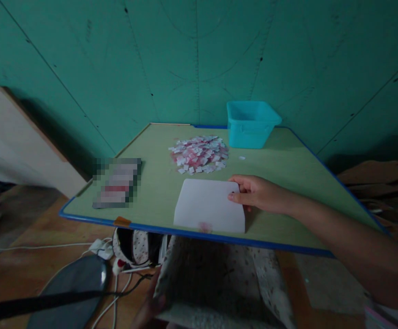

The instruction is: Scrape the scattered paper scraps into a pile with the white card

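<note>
My right hand (254, 194) grips the right edge of a white card (207, 203), thumb on top and fingers beyond and beneath the edge. The card has rounded far corners and a pink smear near its front edge, close to the table's front. Low in the view, my left hand (151, 305) is dark and blurred, closed on the left side of a speckled, whitish open box (271, 283) below the table edge. Beyond the card lies a heap of small white paper-like squares (201, 153) mixed with pink powder.
A turquoise plastic bin (250, 132) stands at the back right of the green table (288, 183). A pixelated flat object (118, 183) lies at the left. Below are cables (116, 292), a dark round seat (68, 292) and a spotted bag (139, 246). A green wall rises behind.
</note>
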The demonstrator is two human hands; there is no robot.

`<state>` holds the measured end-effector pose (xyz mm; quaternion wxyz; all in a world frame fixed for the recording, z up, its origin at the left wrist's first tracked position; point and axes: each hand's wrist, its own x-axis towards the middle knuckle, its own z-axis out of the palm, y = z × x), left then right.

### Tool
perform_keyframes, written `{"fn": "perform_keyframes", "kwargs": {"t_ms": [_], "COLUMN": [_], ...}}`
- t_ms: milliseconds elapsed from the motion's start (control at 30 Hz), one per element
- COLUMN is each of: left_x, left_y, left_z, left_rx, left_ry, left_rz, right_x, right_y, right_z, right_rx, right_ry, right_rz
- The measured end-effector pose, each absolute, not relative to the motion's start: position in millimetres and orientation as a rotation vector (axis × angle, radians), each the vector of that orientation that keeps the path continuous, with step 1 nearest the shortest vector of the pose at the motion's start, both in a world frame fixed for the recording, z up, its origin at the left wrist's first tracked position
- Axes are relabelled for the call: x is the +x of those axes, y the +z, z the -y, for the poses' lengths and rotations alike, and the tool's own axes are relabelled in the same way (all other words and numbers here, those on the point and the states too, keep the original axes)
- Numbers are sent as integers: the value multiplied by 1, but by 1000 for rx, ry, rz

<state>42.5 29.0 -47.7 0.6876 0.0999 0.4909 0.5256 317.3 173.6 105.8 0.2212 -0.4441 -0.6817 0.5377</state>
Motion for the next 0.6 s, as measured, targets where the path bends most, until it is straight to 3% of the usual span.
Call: {"fn": "perform_keyframes", "kwargs": {"t_ms": [400, 600], "left_x": [34, 34], "left_y": [-47, -42], "left_z": [-31, -29], "left_rx": [238, 213], "left_ry": [1182, 1175], "left_rz": [-1133, -1077], "right_x": [314, 315], "right_y": [117, 115], "right_z": [-164, -174], "right_rx": [-1124, -1152], "right_ry": [1597, 1386], "right_rz": [1845, 1640]}}
